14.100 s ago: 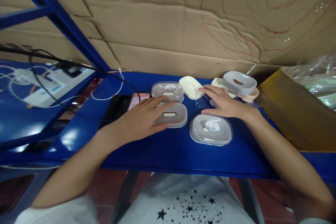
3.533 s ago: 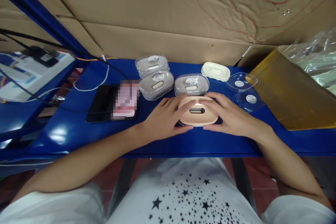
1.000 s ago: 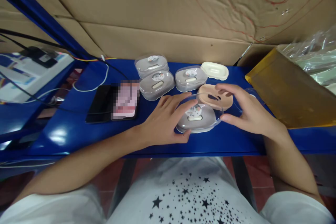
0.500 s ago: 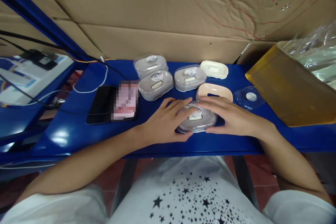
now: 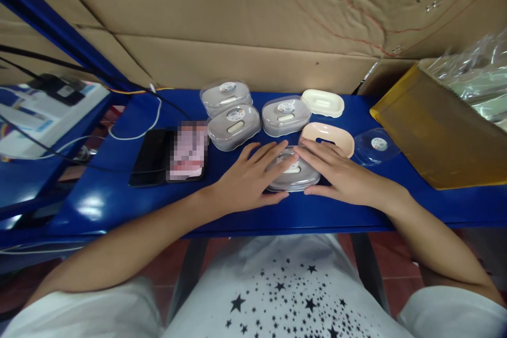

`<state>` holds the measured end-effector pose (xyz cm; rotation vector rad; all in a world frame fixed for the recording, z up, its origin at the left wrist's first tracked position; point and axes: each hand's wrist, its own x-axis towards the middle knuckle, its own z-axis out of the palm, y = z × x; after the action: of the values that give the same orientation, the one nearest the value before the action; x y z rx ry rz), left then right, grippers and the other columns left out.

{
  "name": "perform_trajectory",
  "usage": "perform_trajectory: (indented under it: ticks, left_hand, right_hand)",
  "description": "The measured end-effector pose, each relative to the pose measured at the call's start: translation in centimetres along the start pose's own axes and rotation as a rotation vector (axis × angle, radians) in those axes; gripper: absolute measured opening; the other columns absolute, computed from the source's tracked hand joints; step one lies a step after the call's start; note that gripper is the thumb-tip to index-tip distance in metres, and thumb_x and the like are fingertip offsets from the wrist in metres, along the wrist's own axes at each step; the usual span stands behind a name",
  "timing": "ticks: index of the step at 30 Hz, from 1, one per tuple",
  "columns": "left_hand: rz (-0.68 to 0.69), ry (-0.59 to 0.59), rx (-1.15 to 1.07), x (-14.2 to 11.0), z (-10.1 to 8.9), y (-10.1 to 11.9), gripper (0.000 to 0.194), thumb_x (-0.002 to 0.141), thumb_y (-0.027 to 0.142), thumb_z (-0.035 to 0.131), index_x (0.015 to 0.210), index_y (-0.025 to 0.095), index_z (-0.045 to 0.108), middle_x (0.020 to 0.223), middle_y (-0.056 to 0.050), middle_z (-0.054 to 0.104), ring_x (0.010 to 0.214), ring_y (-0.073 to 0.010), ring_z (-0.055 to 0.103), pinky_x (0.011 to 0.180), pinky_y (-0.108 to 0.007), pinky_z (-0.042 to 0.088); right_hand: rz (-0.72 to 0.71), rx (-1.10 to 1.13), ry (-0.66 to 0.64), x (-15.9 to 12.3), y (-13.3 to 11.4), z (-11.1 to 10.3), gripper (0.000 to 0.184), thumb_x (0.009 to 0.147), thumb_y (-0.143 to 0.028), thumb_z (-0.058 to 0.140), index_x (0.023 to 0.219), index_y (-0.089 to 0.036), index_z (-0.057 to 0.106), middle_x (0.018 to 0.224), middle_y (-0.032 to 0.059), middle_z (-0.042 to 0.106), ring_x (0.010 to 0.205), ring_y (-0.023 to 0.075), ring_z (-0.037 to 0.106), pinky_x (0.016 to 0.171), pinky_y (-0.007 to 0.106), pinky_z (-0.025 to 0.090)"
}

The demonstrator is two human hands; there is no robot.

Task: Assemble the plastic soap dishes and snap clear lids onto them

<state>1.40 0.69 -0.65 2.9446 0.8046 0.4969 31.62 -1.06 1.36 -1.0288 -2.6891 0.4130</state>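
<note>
A grey box [image 5: 295, 181] under a clear lid [image 5: 306, 171] was held at both ends on the bench [image 5: 237, 221].
The left grip [image 5: 247, 179] was closed round the box's left end and the right grip [image 5: 344, 176] round its right end, fingers over the top, thumbs at the near edge. A peach cover [image 5: 345, 141] sat just behind the box's right end. Fingers hid much of the lid, so whether it was fully seated could not be told; even, gentle pressure at both ends probably suited this step best.

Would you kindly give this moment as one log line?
left hand: holds lidded grey dish | right hand: holds same dish | peach tray: beyond dish | loose clear lid: right of tray
</note>
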Motion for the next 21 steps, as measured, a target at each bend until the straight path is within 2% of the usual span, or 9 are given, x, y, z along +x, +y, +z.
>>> perform_trajectory:
  ticks: [3,7,11,13,16,18,21]
  left_hand:
    - [-0.015,0.001,0.030,0.0,0.1,-0.3,0.073,0.107,0.054,0.065,0.168,0.023,0.039,0.176,-0.024,0.037,0.156,-0.0440,0.046,0.125,-0.065,0.035]
    - [-0.020,0.002,0.048,0.0,0.2,-0.4,0.071,0.108,0.052,0.062,0.168,0.021,0.039,0.175,-0.025,0.038,0.155,-0.0446,0.048,0.124,-0.064,0.036]
    - [-0.019,0.013,0.057,0.1,-0.1,-0.2,0.064,0.106,0.044,0.062,0.162,0.018,0.046,0.173,-0.026,0.041,0.152,-0.0450,0.051,0.122,-0.063,0.039]
    - [-0.031,0.016,0.040,0.1,-0.3,0.0,0.062,0.104,0.040,0.063,0.159,0.016,0.050,0.172,-0.026,0.042,0.152,-0.0447,0.051,0.121,-0.063,0.039]
    - [-0.059,0.009,0.024,0.2,-0.5,0.2,0.063,0.099,0.037,0.065,0.157,0.017,0.051,0.171,-0.025,0.043,0.153,-0.0441,0.050,0.123,-0.064,0.037]
    - [-0.074,0.005,0.024,0.2,-0.5,0.3,0.064,0.097,0.035,0.065,0.157,0.018,0.051,0.171,-0.025,0.044,0.153,-0.0445,0.050,0.125,-0.067,0.033]
    - [-0.076,0.005,0.026,0.2,-0.4,0.4,0.066,0.096,0.035,0.066,0.157,0.016,0.051,0.171,-0.026,0.044,0.153,-0.0455,0.049,0.124,-0.069,0.033]
  right_hand:
    - [-0.013,-0.021,0.031,0.6,-0.1,0.3,0.101,0.104,-0.053,0.069,0.179,-0.034,0.004,0.182,0.0186,0.027,0.167,0.0408,0.030,0.131,0.072,0.032]
    - [-0.031,-0.014,0.040,1.0,0.2,0.0,0.105,0.102,-0.055,0.071,0.179,-0.033,0.003,0.181,0.0187,0.032,0.166,0.0401,0.034,0.131,0.071,0.032]
    - [0.010,0.020,0.014,0.5,1.9,-0.9,0.111,0.096,-0.053,0.080,0.179,-0.031,0.009,0.178,0.0174,0.039,0.163,0.0404,0.040,0.130,0.068,0.037]
    - [0.042,0.009,0.014,0.0,3.3,-1.2,0.104,0.097,-0.051,0.079,0.178,-0.032,0.017,0.176,0.0164,0.043,0.161,0.0401,0.043,0.128,0.068,0.039]
    - [0.085,-0.053,0.045,-0.5,5.0,-1.4,0.082,0.102,-0.047,0.072,0.173,-0.032,0.034,0.170,0.0160,0.052,0.157,0.0407,0.050,0.125,0.070,0.041]
    - [0.104,-0.095,0.073,-0.5,5.2,-1.4,0.076,0.103,-0.045,0.071,0.171,-0.030,0.040,0.169,0.0175,0.053,0.157,0.0418,0.048,0.124,0.071,0.040]
    - [0.053,-0.081,0.054,-0.2,4.0,-1.5,0.088,0.099,-0.051,0.076,0.174,-0.031,0.034,0.176,0.0169,0.043,0.163,0.0417,0.038,0.128,0.071,0.035]
